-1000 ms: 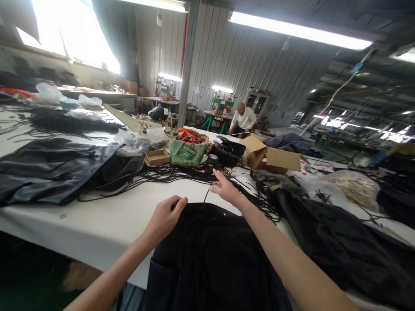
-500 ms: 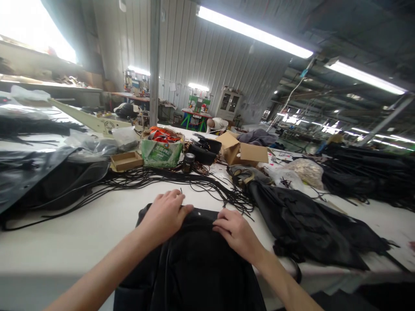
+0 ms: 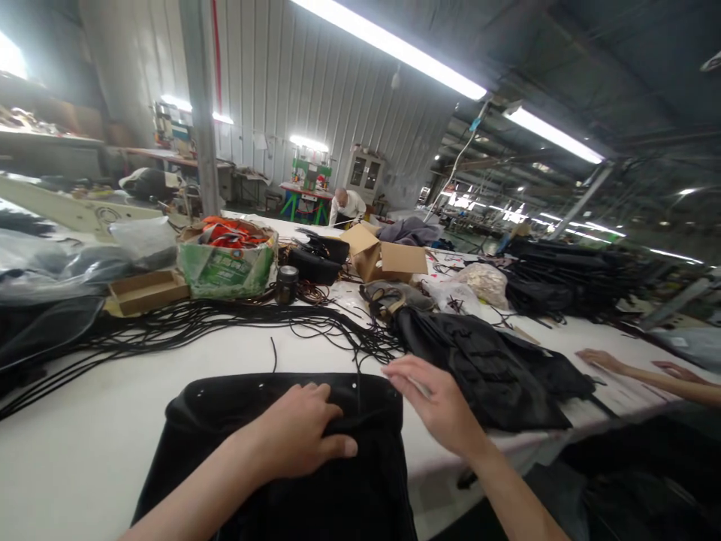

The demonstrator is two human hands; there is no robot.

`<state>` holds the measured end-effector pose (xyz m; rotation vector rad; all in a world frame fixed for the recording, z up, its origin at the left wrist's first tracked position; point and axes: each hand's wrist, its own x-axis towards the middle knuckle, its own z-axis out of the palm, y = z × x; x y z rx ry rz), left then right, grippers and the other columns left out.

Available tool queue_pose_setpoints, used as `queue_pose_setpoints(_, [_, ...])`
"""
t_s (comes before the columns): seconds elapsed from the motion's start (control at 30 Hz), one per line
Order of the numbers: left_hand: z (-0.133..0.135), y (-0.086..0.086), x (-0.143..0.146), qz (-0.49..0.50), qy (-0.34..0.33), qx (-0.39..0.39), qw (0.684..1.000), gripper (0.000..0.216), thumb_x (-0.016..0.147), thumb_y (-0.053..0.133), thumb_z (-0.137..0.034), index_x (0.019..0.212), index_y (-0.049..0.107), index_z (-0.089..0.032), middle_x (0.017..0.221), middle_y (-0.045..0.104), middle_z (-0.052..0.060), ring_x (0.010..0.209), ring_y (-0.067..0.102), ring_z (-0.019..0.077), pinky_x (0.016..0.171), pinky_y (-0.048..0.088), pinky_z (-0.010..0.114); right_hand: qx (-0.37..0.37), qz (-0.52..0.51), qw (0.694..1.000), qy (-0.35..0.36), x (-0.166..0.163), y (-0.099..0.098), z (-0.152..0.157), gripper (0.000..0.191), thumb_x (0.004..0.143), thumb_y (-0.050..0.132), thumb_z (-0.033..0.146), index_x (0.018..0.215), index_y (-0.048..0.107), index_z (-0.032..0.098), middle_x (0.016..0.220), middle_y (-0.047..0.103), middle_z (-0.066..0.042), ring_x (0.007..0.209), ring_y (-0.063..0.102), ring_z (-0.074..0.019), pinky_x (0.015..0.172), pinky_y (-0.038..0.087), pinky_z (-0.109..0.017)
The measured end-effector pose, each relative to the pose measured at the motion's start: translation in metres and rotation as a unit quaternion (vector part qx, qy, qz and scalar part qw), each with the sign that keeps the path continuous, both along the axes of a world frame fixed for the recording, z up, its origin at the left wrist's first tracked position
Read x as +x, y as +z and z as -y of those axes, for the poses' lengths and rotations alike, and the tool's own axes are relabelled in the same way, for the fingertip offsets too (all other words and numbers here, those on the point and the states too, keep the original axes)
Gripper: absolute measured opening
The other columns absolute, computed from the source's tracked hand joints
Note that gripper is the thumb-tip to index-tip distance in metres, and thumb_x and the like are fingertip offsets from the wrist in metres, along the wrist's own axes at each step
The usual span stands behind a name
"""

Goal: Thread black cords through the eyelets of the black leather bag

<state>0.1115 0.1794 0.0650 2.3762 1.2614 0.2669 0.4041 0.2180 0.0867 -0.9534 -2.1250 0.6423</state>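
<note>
A black bag [image 3: 236, 451] lies in front of me on the white table, with several small eyelets along its top edge. My left hand [image 3: 298, 428] is on the upper part of the bag; its fingers curl onto the fabric near the edge and its thumb sticks out to the right. By the bag's upper right corner is my right hand [image 3: 422, 398], its fingertips pinched together; what they hold is too small to make out. A thin black cord [image 3: 359, 368] runs down to the bag's edge between my hands. Another short cord [image 3: 273, 353] stands up behind the edge.
Behind the bag lies a bundle of black cords [image 3: 225, 312]. Beyond it are a green sack [image 3: 228, 270], a jar [image 3: 287, 284] and a cardboard box [image 3: 394, 259]. More black bags [image 3: 484, 368] lie to the right. A co-worker's hands [image 3: 602, 359] rest at the far right.
The view has turned right. My left hand has shifted lower onto the bag, and my right hand has moved out to its corner. More of the eyeleted edge shows. A co-worker's hands are now in view.
</note>
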Motion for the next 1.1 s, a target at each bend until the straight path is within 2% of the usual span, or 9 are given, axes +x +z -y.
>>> queue_pose_setpoints(0.07, [-0.005,0.008,0.007,-0.012,-0.006,-0.015,1.0,0.051,0.109,0.061,-0.064,0.115,0.085,-0.02,0.119,0.073,0.019,0.115,0.071,0.0468,0.108,0.054,0.068,-0.004,0.026,1.0,-0.015,0.003,0.008,-0.032,0.024,0.111,0.063,0.022,0.122,0.083,0.027,0.126,0.077,-0.006,0.119,0.072,-0.023,0.108,0.057,-0.035])
queue_pose_setpoints(0.2, [-0.008,0.015,0.017,0.008,0.0,-0.108,0.994,0.065,0.104,0.061,-0.074,0.122,0.081,-0.015,0.13,0.072,0.024,0.12,0.071,0.0488,0.109,0.056,0.064,-0.044,0.198,0.963,0.177,-0.019,0.004,-0.075,0.046,0.093,0.071,0.001,0.124,0.084,0.031,0.147,0.07,-0.003,0.136,0.066,-0.0246,0.123,0.049,-0.04])
queue_pose_setpoints(0.3, [-0.011,0.009,0.018,0.024,0.011,-0.15,0.988,0.066,0.103,0.06,-0.071,0.137,0.074,-0.016,0.138,0.073,0.023,0.126,0.069,0.0494,0.109,0.056,0.062,0.003,0.317,0.913,0.256,-0.041,-0.003,-0.093,0.025,0.085,0.089,0.007,0.099,0.088,0.028,0.152,0.068,-0.005,0.138,0.063,-0.0317,0.122,0.049,-0.048])
queue_pose_setpoints(0.47, [-0.024,0.004,0.01,0.054,0.003,-0.12,0.991,0.044,0.106,0.058,-0.047,0.141,0.072,-0.025,0.133,0.078,0.014,0.125,0.072,0.0418,0.107,0.054,0.051,0.05,0.317,0.926,0.198,-0.028,0.012,-0.123,0.014,0.085,0.089,0.011,0.081,0.081,0.022,0.123,0.079,-0.007,0.127,0.068,-0.0307,0.118,0.048,-0.045])
queue_pose_setpoints(0.7, [-0.054,0.01,0.002,0.063,-0.017,-0.132,0.989,0.038,0.109,0.049,-0.049,0.106,0.077,-0.023,0.107,0.08,0.011,0.1,0.075,0.035,0.091,0.054,0.043,0.014,0.279,0.959,0.047,0.065,0.038,-0.135,0.009,0.092,0.078,0.028,0.09,0.079,0.02,0.12,0.079,-0.01,0.111,0.071,-0.0294,0.102,0.053,-0.04])
queue_pose_setpoints(0.8, [-0.059,0.008,0.002,0.062,-0.033,-0.134,0.988,0.036,0.108,0.053,-0.05,0.107,0.077,-0.023,0.11,0.08,0.012,0.103,0.075,0.0359,0.09,0.054,0.043,-0.008,0.273,0.962,-0.012,0.098,0.036,-0.128,0.015,0.091,0.077,0.034,0.092,0.082,0.019,0.108,0.081,-0.01,0.1,0.072,-0.0302,0.094,0.053,-0.04])
queue_pose_setpoints(0.87, [-0.061,0.01,0.004,0.08,-0.026,-0.158,0.984,0.046,0.108,0.055,-0.063,0.107,0.079,-0.024,0.113,0.081,0.01,0.105,0.075,0.0359,0.093,0.054,0.042,-0.014,0.259,0.965,-0.036,0.108,0.037,-0.121,0.017,0.09,0.078,0.037,0.091,0.083,0.02,0.106,0.081,-0.009,0.1,0.072,-0.0299,0.093,0.053,-0.039])
queue_pose_setpoints(1.0, [-0.073,0.023,0.015,0.121,0.024,-0.231,0.965,0.088,0.105,0.029,-0.09,0.084,0.08,-0.022,0.096,0.081,0.011,0.095,0.075,0.0357,0.09,0.057,0.042,-0.009,0.2,0.978,-0.065,0.09,0.05,-0.105,0.023,0.098,0.075,0.044,0.098,0.083,0.023,0.098,0.081,-0.003,0.091,0.072,-0.0244,0.086,0.053,-0.034])
queue_pose_setpoints(1.1, [-0.095,0.037,0.032,0.192,0.034,-0.21,0.958,0.091,0.102,0.029,-0.095,0.103,0.082,-0.021,0.116,0.081,0.014,0.111,0.073,0.0366,0.094,0.058,0.041,0.04,0.136,0.99,-0.012,0.048,0.061,-0.094,0.022,0.104,0.073,0.041,0.105,0.086,0.024,0.095,0.079,-0.003,0.087,0.072,-0.0214,0.084,0.053,-0.032])
